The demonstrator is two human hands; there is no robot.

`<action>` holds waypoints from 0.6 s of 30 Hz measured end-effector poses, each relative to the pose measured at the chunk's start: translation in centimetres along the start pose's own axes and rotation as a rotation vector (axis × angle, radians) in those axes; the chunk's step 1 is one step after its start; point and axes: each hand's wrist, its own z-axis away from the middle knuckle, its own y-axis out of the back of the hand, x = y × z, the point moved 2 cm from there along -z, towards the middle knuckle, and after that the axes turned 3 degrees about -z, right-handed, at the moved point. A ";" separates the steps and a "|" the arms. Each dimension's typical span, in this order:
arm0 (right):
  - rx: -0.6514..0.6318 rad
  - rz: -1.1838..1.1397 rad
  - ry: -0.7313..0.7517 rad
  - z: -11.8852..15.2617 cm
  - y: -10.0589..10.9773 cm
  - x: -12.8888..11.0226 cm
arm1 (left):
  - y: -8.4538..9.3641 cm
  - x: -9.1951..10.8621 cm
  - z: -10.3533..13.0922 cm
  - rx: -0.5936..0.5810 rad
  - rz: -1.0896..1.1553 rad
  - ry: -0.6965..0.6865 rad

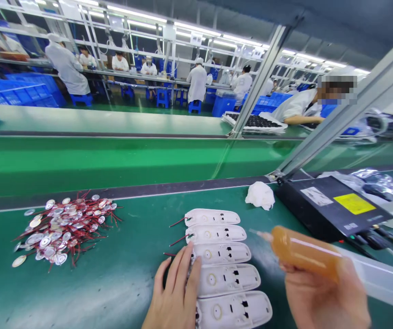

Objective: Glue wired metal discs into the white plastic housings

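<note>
My right hand (322, 292) is wrapped round an amber squeeze bottle (307, 253), its thin nozzle pointing left toward the white plastic shells. Several of these long shells (222, 252) lie side by side in a column, hollow side up, each with a faint round ring inside. Red wires stick out from the left ends of the upper ones. My left hand (175, 290) lies with fingers stretched out, fingertips touching the left ends of the middle shells. What is under those fingertips is hidden. To the left is a heap of small round metallic discs with red wires (68, 226).
A crumpled white tissue (260, 195) lies behind the shells. At right stand a black box with a yellow label (333, 205) and a metal post. Beyond the green conveyor belt (114, 157), a co-worker (299, 107) leans over a tray of black parts.
</note>
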 end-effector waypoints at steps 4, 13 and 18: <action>0.132 -0.147 -0.139 -3.0 -1.7 -0.1 | -1.2 0.0 0.5 0.090 -0.047 0.042; 0.333 -0.161 -0.335 -7.4 -1.5 1.2 | -2.8 1.2 0.7 0.162 -0.039 0.127; 0.271 -0.064 -0.368 -7.9 -1.3 1.8 | -1.4 0.5 0.1 0.139 -0.008 0.188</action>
